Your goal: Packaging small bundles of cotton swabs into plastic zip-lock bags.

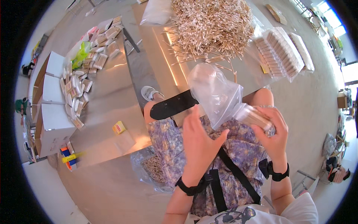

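Note:
My right hand [275,130] grips a small clear packet of cotton swabs [254,116] above my lap, its fingers wrapped round one end. Touching the packet's other end is a crumpled clear plastic bag [215,93]; I cannot tell whether the two are joined. My left hand [199,143] is raised beside the bag, thumb spread away from the fingers, holding nothing. Beyond the bag, a big heap of loose cotton swabs [212,28] covers the metal table. To its right lie clear bags of neatly stacked swab packets [281,52]. A black strip [174,105] lies across my left thigh.
On the left metal table [108,97] are many filled swab packets [76,87], a small yellow box [119,127] and tape rolls [68,156]. White cartons [56,112] stand beyond its left edge. A bag of swabs [153,168] sits low between that table and my lap.

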Available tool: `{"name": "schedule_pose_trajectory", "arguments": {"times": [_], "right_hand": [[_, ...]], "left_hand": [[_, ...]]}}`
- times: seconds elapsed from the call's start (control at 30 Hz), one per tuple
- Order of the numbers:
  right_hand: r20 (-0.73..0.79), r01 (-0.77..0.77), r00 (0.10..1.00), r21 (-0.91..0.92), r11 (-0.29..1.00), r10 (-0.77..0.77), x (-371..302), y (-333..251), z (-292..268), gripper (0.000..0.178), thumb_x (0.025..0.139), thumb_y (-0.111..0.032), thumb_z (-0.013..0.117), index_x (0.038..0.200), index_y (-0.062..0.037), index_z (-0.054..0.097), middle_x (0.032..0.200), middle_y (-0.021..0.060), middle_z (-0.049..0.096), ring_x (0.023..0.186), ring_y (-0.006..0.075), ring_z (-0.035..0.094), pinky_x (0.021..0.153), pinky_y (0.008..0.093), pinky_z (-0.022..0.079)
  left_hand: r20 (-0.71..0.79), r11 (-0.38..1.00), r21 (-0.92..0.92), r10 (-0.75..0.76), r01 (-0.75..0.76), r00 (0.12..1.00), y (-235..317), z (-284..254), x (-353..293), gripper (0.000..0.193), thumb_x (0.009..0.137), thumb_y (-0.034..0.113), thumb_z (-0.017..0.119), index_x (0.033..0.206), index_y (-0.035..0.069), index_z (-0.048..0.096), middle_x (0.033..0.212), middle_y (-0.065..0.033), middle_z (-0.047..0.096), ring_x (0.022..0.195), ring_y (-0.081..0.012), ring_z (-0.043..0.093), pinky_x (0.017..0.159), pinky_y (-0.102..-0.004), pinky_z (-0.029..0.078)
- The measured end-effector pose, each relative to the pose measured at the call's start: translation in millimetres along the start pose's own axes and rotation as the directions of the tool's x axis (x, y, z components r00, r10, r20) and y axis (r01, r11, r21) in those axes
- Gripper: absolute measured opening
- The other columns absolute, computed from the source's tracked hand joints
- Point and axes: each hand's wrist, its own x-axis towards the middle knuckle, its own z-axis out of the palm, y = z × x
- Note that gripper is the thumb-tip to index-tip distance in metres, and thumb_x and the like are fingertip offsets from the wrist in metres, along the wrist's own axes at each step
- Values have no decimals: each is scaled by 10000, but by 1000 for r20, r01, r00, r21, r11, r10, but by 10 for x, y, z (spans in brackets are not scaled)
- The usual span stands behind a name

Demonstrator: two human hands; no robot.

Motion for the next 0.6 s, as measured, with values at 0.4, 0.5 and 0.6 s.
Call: {"name": "schedule_pose_trajectory", "arguments": {"times": [0.4,0.5,0.6], "right_hand": [[161,45,987,-238,970,-6,384,-253,303,388,772,-53,692,1147,-31,593,979,117,632,873,250,633,725,347,500],[296,-355,886,-63,933,357,577,-197,380,378,828,-101,669,1183,-21,564,979,94,631,892,196,623,771,337,485],[488,-502,749,-23,864,448,775,50,530,388,866,-156,652,1215,-23,548,1031,94,620,946,167,597,829,330,473]], "left_hand": [[-66,964,-253,-107,87,992,290,305,179,253,833,92,641,1042,29,513,834,-154,632,705,-336,625,594,-417,481],[-60,942,-330,-81,57,995,326,354,131,243,834,85,625,1039,23,511,834,-158,614,696,-352,613,584,-429,473],[-81,950,-313,-32,5,996,283,405,92,229,830,47,633,1028,27,518,813,-158,628,699,-348,627,589,-416,484]]}}
